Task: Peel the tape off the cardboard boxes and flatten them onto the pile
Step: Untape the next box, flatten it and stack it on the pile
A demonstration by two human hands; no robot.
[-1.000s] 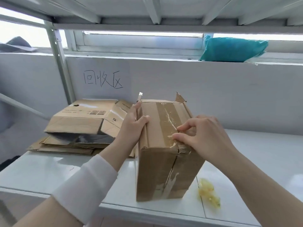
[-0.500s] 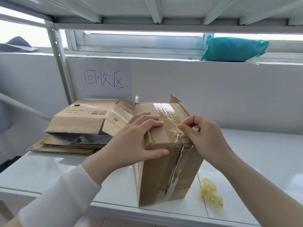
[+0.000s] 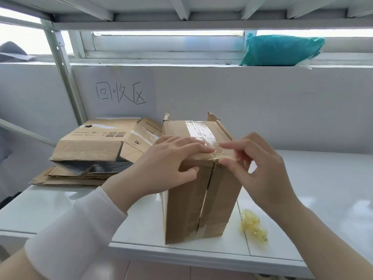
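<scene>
Right now box (image 3: pixel 187 201) stands upright on table (image 3: pixel 323 188), just right of pile (image 3: pixel 90 150); left hand (image 3: pixel 171 164) presses flat on its top, fingers straight; right hand (image 3: pixel 262 168) pinches tape (image 3: pixel 199 130) end at near top edge. Risk: fast pull likely snaps thin tape, leaving strip stuck on top.

Brown cardboard box (image 3: pixel 193 188), clear glossy tape (image 3: pixel 199 131), yellowish tape wad (image 3: pixel 253 226), teal bag (image 3: pixel 280 49), white table (image 3: pixel 323 188).
</scene>
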